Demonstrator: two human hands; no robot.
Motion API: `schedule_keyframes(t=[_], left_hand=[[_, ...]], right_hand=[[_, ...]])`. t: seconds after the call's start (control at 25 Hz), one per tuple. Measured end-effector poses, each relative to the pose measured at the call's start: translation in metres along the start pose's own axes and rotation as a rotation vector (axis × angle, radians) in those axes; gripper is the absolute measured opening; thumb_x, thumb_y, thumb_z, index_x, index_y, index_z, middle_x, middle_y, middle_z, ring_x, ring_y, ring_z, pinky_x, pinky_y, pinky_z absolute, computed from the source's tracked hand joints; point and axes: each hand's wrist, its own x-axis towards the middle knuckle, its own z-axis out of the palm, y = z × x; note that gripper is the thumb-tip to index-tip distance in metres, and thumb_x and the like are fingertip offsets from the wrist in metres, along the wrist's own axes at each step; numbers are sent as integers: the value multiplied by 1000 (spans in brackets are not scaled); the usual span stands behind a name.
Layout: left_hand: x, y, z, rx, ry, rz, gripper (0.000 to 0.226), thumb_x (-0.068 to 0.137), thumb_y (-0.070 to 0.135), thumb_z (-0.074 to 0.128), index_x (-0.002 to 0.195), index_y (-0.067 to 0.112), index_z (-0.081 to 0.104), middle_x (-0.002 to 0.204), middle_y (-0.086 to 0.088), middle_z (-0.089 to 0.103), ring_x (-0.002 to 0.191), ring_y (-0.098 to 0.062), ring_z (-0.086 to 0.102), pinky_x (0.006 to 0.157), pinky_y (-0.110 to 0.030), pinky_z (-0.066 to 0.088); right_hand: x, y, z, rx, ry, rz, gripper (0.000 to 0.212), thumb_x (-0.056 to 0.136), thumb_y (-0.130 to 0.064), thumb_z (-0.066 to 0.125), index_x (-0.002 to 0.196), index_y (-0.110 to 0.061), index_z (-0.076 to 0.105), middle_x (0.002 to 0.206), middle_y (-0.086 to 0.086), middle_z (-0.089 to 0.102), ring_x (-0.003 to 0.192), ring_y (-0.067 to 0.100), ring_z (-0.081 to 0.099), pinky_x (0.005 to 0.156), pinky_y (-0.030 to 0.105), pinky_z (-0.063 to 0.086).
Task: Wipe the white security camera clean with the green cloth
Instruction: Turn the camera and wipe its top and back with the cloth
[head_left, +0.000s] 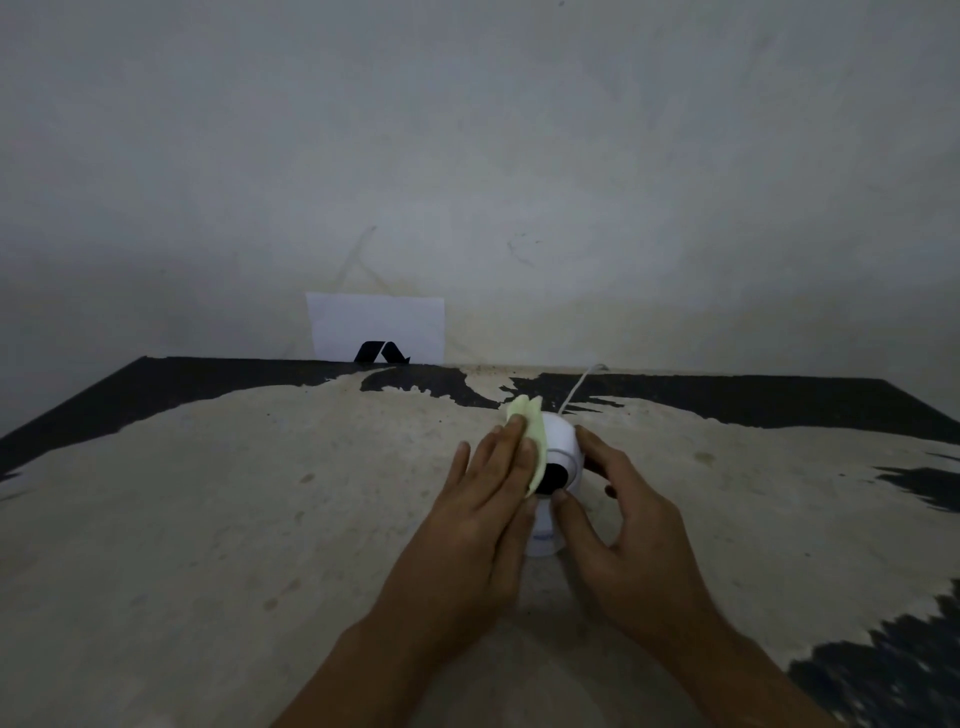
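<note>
One camera (560, 447) stands upright mid-table (208, 519), tall axis vertical, its dark lens (555, 477) facing me and tipped slightly down; one white cord (579, 387) trails off behind it. I see my left hand (480, 525) flat, fingers together, pressing one cloth (532, 423) onto the camera's left side. My right hand (631, 525) clamps the camera, thumb at front.
</note>
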Motion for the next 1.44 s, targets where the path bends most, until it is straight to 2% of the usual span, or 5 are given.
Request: schedule_keyframes(t=[0.64,1.0,1.12,1.24,1.44], left_hand=[[-3,-27,-20,203,-31,159,37,95,40,37,122,25,58,144,-2,38,134,-18,37,115,-43,22],[9,0,-6,-359,392,-196,37,77,23,71,111,13,64,116,8,60,106,12,57,90,-10,46],[21,1,-10,-444,282,-246,37,78,24,64,115,21,61,121,15,55,111,14,52,96,-12,43],[38,-7,-22,-334,96,-214,35,81,29,64,116,30,60,125,14,54,117,9,49,107,-24,35],[72,-8,-38,-279,-258,-115,33,83,30,65,116,32,64,131,18,51,112,13,48,90,-1,39]], right_hand=[[0,-6,-5,36,9,-58,51,85,-32,54,134,-21,43,129,-9,56,117,-1,51,99,25,47],[1,-3,-4,11,11,-49,53,87,-34,58,135,-17,42,132,-4,56,117,3,51,97,17,45],[2,-2,-5,14,-8,-21,49,87,-24,61,133,-19,44,130,-6,57,114,-1,49,88,-5,31],[4,0,-8,56,-26,-7,42,88,-19,61,126,-26,46,124,-12,57,108,-15,48,83,-5,34],[6,5,-9,71,-46,-5,41,89,-21,59,126,-31,46,115,-35,56,110,-14,48,87,10,44]])
